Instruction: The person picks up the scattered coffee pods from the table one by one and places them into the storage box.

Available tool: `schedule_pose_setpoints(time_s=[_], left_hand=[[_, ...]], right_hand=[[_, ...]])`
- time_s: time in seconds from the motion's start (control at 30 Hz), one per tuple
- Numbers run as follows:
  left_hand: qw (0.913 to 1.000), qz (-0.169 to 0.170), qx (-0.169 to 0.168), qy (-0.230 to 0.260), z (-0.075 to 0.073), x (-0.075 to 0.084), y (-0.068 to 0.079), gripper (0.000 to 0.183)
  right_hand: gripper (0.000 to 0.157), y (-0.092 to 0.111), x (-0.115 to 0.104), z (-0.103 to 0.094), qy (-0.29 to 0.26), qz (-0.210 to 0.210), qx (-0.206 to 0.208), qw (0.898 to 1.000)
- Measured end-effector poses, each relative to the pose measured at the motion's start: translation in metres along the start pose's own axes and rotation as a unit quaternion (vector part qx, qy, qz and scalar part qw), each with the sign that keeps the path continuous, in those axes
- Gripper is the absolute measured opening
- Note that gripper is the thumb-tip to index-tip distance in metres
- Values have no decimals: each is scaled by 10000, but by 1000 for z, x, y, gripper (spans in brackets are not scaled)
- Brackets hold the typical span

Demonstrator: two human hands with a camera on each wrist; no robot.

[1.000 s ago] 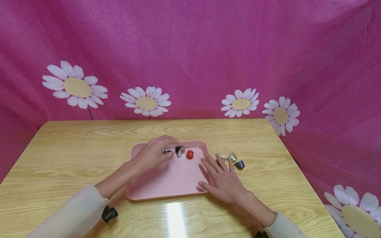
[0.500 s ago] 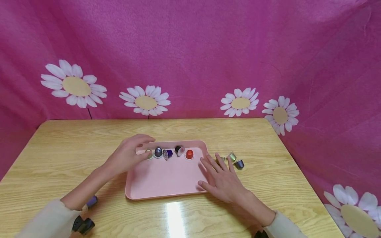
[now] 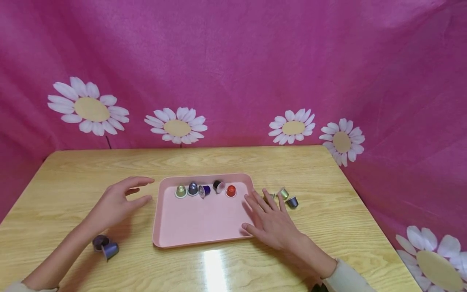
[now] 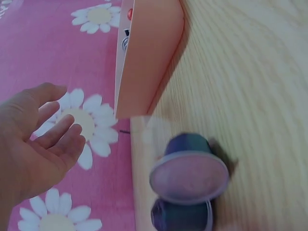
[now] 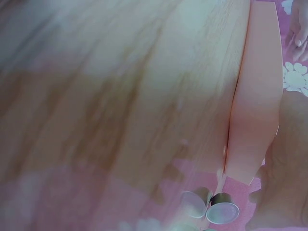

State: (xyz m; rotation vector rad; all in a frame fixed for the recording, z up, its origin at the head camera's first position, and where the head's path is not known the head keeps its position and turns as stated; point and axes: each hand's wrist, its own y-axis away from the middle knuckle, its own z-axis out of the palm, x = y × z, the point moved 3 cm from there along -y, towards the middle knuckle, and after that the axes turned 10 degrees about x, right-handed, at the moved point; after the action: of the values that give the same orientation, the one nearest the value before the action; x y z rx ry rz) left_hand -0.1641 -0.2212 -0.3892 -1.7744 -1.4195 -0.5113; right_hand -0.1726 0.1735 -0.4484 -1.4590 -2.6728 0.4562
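Note:
My left hand [image 3: 118,201], empty with fingers spread, hovers left of the pink tray [image 3: 204,227]. Along the tray's far side is a row of coffee capsules: light green [image 3: 181,191], grey-blue [image 3: 193,189], purple [image 3: 206,190], black [image 3: 219,186] and red [image 3: 231,191]. The purple and black ones lie on their sides. My right hand [image 3: 273,227] has its fingers extended over the tray's right edge. A dark capsule [image 3: 100,242] and a blue-violet capsule [image 3: 110,250] sit beside my left forearm; the left wrist view shows the blue-violet capsule's pale lid [image 4: 190,177] close up.
Past the right fingertips lie a green capsule [image 3: 284,193] and a dark blue capsule [image 3: 292,202], plus another mostly hidden behind the fingers. Everything rests on a wooden table [image 3: 328,227], with a magenta flowered cloth [image 3: 233,73] hanging behind it.
My left hand has moved left, from over the tray's capsules to outside its left edge, uncovering the green and grey-blue ones. The two capsules by the forearm have come into view. The right hand stays put.

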Motion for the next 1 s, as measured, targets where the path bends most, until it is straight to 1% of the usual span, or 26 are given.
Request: schedule_pose_setpoints(time_s=[0.1, 0.23, 0.33, 0.43, 0.53, 0.57, 0.67, 0.77, 0.87, 0.9, 1.0], left_hand=[[10000, -78, -25, -39, -8, -8, 9, 44], [9995, -181, -84, -229, -21, -17, 20, 44], [9984, -413, -213, -332, -30, -25, 29, 44], [9979, -534, -247, -264, -38, -36, 38, 44], [9981, -568, -186, -145, -45, -46, 46, 42], [9984, -535, -151, -100, -46, -50, 49, 41], [9980, -602, -195, -32, -50, -58, 57, 40], [9960, -809, -381, -45, -52, -65, 63, 42], [9914, -1146, -631, -8, -54, -72, 69, 46], [9902, -1211, -689, 1, -54, -74, 70, 47], [9897, -1239, -718, -6, -56, -79, 75, 49]], right_hand=[[78, 0, -1, 1, 2, 9, -38, 10000], [79, 0, -1, 1, 34, 22, -62, 10000], [78, 1, -1, 1, 80, 17, -51, 10000], [78, 1, -1, 0, 111, 18, -48, 9999], [78, 0, -1, 0, 101, 0, -40, 9999], [78, 1, -1, 0, 93, -4, -40, 9999], [78, 1, -1, 0, 100, -9, -44, 9999], [78, 1, -1, 0, 134, 2, -57, 9999], [79, 1, -1, 1, 145, 0, -73, 9999], [79, 1, -1, 0, 149, 0, -74, 9999], [78, 1, -1, 0, 168, -5, -80, 9998]])
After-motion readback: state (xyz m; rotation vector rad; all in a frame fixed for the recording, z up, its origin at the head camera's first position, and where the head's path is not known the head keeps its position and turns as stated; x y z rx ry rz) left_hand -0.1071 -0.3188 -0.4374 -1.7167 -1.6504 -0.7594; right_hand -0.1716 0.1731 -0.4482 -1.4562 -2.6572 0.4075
